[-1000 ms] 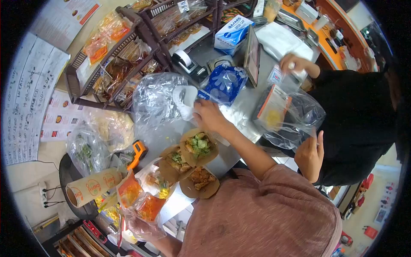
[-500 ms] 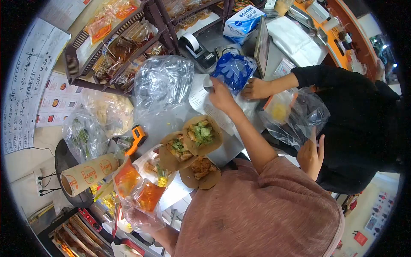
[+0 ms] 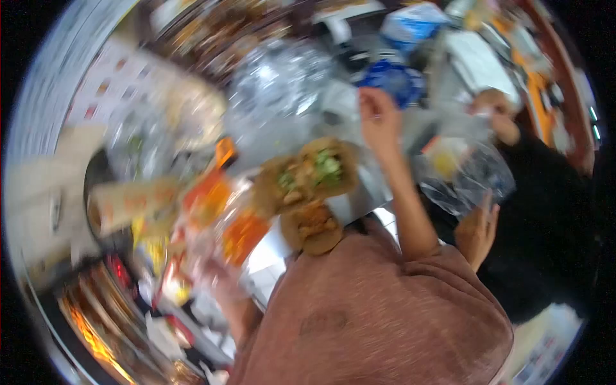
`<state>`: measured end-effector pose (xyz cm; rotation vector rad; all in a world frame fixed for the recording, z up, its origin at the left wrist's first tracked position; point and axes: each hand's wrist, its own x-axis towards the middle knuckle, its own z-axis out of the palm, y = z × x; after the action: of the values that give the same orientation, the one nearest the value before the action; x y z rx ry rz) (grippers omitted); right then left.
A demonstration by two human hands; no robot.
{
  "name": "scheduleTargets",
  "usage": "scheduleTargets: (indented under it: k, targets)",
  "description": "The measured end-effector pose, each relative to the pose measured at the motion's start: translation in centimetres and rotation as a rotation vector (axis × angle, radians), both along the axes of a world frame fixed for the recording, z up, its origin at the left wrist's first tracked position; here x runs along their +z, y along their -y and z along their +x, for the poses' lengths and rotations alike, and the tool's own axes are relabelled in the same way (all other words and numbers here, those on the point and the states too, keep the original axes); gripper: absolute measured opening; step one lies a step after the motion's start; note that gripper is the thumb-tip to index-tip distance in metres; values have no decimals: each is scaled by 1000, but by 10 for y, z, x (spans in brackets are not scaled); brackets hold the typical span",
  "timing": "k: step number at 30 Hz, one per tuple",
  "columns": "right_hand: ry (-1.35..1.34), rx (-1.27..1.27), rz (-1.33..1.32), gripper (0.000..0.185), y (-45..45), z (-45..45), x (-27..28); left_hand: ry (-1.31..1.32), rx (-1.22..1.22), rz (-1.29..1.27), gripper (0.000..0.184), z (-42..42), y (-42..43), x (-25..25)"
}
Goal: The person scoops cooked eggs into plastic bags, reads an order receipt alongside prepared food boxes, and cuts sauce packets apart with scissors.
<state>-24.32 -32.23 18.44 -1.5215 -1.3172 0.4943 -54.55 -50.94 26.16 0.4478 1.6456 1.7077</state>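
The view is smeared by motion. My left hand [image 3: 215, 273], in a clear plastic glove, holds packets of orange sauce [image 3: 244, 236] at the lower left. My right hand [image 3: 380, 122] is raised over the counter beside a white paper [image 3: 340, 101] and a blue packet [image 3: 393, 82]; its fingers are blurred. Between my hands are three brown paper boxes: two hold food with green topping [image 3: 328, 167], and one holds fried food [image 3: 316, 220].
At the right, a person in black [image 3: 545, 218] holds a clear bag [image 3: 471, 173] with a yellow item inside. Clear plastic bags [image 3: 279, 80] lie on the counter. A brown paper roll [image 3: 131, 204] and a lit warmer [image 3: 96, 337] are at the left.
The view has swung, shifting the counter right and upward. My right hand has come away from the white paper. The other person's far hand has moved from the blue packet to the clear bag.
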Motion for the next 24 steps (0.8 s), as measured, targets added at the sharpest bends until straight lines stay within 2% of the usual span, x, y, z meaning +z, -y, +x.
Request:
scheduleTargets:
  k: [1,2,4,5,7,8,10,12,15,18,19,20,21,22,23,24]
  targets:
    - [-236,156,-40,14,2,-4,9,51,4,6,35,4,-13,1]
    - [-385,303,-124,18,11,-15,47,121,-14,29,36,18,-28,0]
    - [-503,664,-354,20,35,-33,99,289,-110,96,38,29,-29,5]
    - [-494,682,-352,20,46,-43,115,379,-180,133,40,33,-24,9]
    - [-501,926,-468,17,63,-64,135,561,-349,214,43,32,-24,14]
    - [-492,930,-462,17,65,-68,140,639,-378,288,51,45,-33,31]
    - [-743,973,-522,15,76,-79,140,574,-373,344,49,49,-28,32]
    - [-726,952,-480,15,83,-85,143,510,-365,397,48,50,-25,36]
    - [-668,917,-423,13,94,-93,155,461,-495,490,39,44,-20,46]
    - [-566,904,-375,11,104,-102,166,268,-510,161,27,32,-1,47]
    - [-517,907,-339,11,108,-106,169,277,-505,170,27,22,4,42]
    - [-501,913,-343,11,110,-109,176,-70,-482,222,27,11,8,39]
    - [-343,968,-309,10,112,-112,187,-415,-445,264,27,4,12,38]
    - [-183,1019,-273,9,115,-116,197,-186,-315,329,31,2,17,40]
    - [-167,1027,-279,9,118,-121,209,-488,-354,342,36,-12,17,62]
    - [-13,1109,-261,9,122,-128,222,-1083,-448,469,41,-35,7,89]
